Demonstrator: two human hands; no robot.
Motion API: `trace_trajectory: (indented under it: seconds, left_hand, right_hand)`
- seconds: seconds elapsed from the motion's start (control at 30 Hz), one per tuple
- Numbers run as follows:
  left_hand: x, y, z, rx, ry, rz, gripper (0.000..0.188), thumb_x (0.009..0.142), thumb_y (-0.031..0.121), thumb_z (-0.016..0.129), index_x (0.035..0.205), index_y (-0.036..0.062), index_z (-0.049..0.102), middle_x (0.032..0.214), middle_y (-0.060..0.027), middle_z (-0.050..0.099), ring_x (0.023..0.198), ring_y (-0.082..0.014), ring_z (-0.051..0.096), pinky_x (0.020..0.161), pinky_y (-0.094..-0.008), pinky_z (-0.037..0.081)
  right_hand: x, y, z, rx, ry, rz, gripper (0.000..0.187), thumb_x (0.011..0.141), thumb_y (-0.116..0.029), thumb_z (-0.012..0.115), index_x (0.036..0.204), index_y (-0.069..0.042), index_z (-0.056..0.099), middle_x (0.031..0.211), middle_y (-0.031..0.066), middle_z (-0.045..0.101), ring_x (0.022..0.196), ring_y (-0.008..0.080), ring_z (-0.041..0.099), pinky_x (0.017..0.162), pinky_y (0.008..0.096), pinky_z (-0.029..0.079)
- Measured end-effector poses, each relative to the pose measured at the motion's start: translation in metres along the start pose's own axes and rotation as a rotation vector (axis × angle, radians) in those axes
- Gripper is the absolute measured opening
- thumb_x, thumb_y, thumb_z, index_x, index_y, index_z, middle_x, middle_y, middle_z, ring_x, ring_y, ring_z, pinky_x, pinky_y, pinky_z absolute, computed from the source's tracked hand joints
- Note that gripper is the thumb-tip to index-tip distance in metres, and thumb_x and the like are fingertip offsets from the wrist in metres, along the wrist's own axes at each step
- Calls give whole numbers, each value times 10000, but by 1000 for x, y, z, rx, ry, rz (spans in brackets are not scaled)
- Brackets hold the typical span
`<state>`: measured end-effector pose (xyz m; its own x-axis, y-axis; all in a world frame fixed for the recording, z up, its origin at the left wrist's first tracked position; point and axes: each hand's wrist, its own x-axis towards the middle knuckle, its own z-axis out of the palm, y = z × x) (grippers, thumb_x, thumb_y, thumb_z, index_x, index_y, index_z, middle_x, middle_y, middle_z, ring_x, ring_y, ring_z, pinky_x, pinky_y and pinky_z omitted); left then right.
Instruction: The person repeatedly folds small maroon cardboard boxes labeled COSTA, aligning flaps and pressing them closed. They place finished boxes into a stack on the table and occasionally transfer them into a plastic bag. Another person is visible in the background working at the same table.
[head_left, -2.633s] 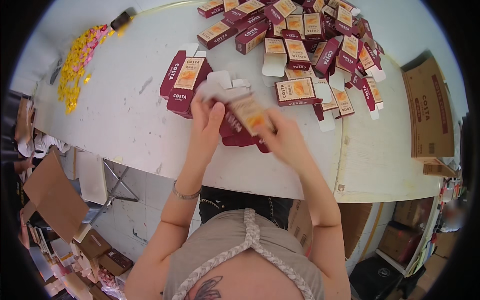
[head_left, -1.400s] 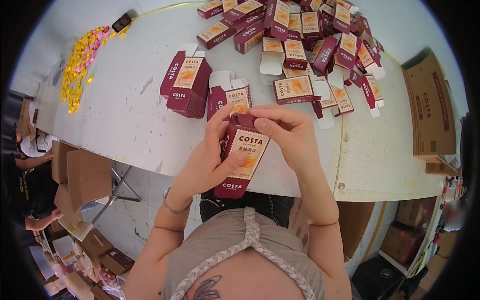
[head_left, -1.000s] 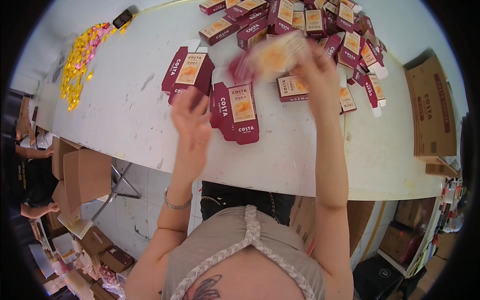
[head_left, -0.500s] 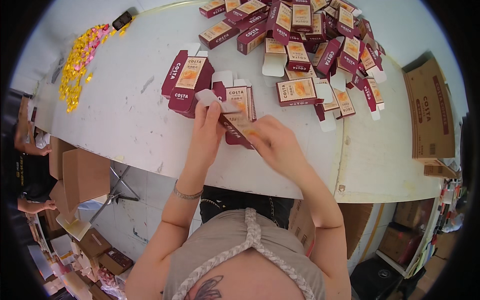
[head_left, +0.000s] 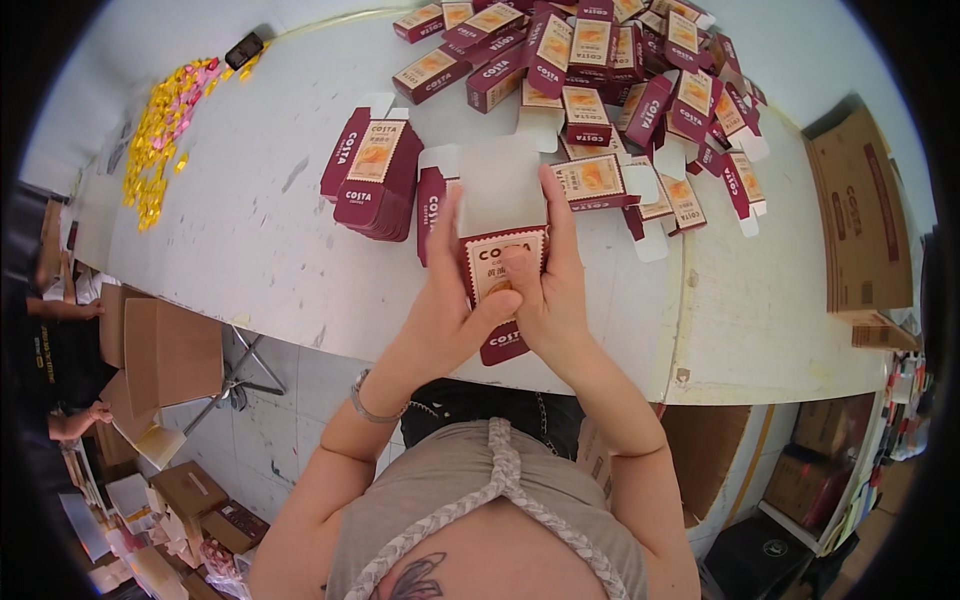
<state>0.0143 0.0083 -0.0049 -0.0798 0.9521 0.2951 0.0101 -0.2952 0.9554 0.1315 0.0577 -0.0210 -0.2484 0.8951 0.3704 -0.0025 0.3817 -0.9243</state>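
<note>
Squeezing the maroon box (head_left: 486,252) between my left grip (head_left: 450,305) and right grip (head_left: 556,300) over the counter's near side (head_left: 345,310), I hold both edges, likely to leave its white far flap (head_left: 501,170) uncovered.

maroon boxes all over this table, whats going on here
Someone is holding one maroon carton between their left hand and right hand, thumbs over its front, with a white flap open at the far end. To the left on the white table is a stack of flat cartons; farther back and right lies a heap of boxes, some with flaps open. At the left edge, another person is beside an open cardboard box.
</note>
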Motion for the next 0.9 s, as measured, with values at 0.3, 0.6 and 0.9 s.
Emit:
trace_trajectory:
  seconds: [0.3,0.6,0.9]
  left_hand:
    - [-10,6,-20,-5,-229,-203,518,941,147,511,1347,24,214,1213,-174,464,1054,-210,519,913,-302,414]
    - [-18,5,-20,193,-160,-48,581,912,170,564,1351,30,211,1156,-215,515,1034,-279,568,847,-342,471]
    - [-28,-11,-41,258,-120,-198,538,939,196,523,1357,22,233,1258,-160,445,1098,-254,525,889,-352,446]
  right_hand:
    - [4,7,-8,195,91,-101,161,904,-160,599,907,-1,568,965,92,598,924,182,563,812,279,446]
    - [11,-13,-25,467,-170,413,165,853,-74,657,995,8,673,996,63,642,911,97,575,758,235,475]
    - [5,-15,-32,212,-417,342,219,853,-86,636,1066,-52,678,1037,85,647,908,138,605,786,267,494]
